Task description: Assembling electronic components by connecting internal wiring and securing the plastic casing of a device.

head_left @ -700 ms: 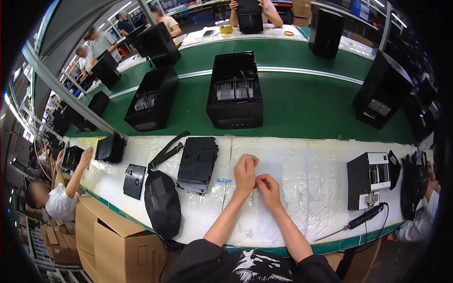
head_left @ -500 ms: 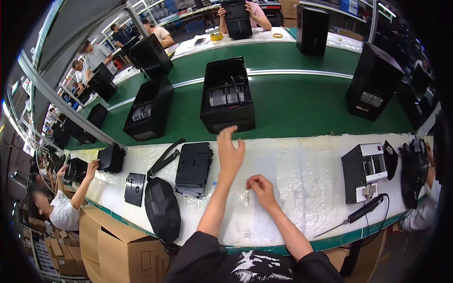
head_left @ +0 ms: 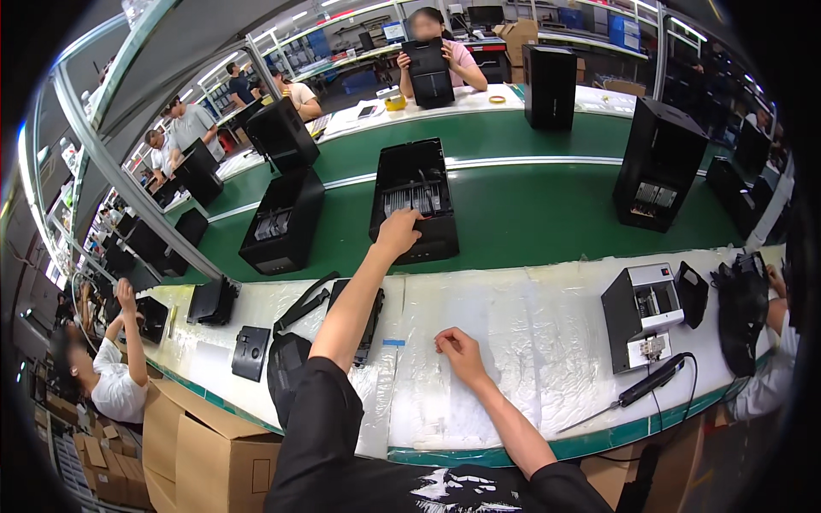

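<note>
My left arm is stretched forward, and my left hand (head_left: 398, 234) hooks over the near rim of an open black computer case (head_left: 436, 239) on the green surface. Its fingertips dip out of sight into the opening, beside a row of grey metal parts (head_left: 400, 200). Over the white work mat (head_left: 505, 342), my right hand (head_left: 462, 351) is held with curled fingers and thumb together; whether anything sits between them is hidden. A stack of flat black panels (head_left: 369, 321) is partly covered by my left forearm. One black panel (head_left: 251, 352) lies alone farther left.
A black mesh bag (head_left: 289, 363) with a strap lies left of my forearm. At right stand a silver-and-black machine (head_left: 643, 312) and a corded electric screwdriver (head_left: 654, 380). More black cases (head_left: 286, 224) line the green surface. Co-workers sit opposite and at both sides. A cardboard box (head_left: 209, 445) stands below left.
My left hand has moved forward from above the mat's far edge onto the case's near rim. My right hand stays in about the same place. The view has tilted up slightly.
</note>
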Demonstrator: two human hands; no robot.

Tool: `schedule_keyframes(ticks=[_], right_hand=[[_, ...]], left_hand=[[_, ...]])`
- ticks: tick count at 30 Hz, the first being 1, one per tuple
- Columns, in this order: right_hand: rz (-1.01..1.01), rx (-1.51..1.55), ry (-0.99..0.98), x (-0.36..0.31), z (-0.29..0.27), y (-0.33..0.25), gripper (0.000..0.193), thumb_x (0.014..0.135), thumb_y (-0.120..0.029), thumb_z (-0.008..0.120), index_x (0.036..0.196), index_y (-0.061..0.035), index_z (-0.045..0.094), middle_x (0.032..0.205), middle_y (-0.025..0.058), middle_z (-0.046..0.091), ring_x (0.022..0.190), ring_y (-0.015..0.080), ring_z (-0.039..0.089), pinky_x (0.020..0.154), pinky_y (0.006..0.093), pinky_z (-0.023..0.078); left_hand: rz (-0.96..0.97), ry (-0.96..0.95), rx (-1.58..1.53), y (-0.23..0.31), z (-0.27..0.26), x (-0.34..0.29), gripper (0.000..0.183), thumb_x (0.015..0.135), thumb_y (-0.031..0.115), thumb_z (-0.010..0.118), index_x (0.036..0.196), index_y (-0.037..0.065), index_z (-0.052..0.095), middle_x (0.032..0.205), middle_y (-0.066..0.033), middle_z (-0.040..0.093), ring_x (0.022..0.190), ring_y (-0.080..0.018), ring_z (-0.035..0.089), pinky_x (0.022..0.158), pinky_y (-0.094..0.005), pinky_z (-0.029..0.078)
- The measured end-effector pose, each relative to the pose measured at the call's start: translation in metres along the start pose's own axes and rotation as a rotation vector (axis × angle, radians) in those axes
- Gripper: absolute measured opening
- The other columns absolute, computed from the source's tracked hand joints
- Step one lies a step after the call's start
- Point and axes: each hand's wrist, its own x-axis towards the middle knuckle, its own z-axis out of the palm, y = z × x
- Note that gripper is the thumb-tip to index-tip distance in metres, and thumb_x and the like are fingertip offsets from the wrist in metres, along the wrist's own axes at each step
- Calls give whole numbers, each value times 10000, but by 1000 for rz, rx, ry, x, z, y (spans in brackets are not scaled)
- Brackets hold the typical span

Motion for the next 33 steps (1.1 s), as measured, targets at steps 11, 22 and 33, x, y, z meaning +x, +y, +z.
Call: schedule_keyframes(ticks=[11, 22, 33], right_hand=[[-590, -570, 419, -16, -3, -17, 103, 806, -9, 571, 908, 4, 580, 806, 122, 581, 735, 243, 578, 686, 318, 476], [-841, -624, 478, -68, -41, -155, 180, 786, 32, 519, 965, 39, 532, 949, 141, 537, 864, 252, 521, 799, 344, 441], [-372, -1298, -439, 31, -60, -170, 409, 772, -28, 599, 1172, -104, 564, 1242, 106, 518, 1123, 314, 504, 938, 401, 411]], left_hand=[[76, -227, -71, 98, -50, -8, 319, 643, 192, 731, 922, 45, 689, 900, -163, 667, 867, -332, 629, 786, -392, 498], [282, -189, -382, 174, -79, -190, 225, 629, 36, 690, 852, 61, 673, 754, -73, 606, 705, -259, 588, 602, -348, 483], [182, -239, -699, 192, -98, -256, 247, 722, 70, 703, 960, 35, 649, 873, -61, 605, 772, -218, 587, 684, -312, 483]])
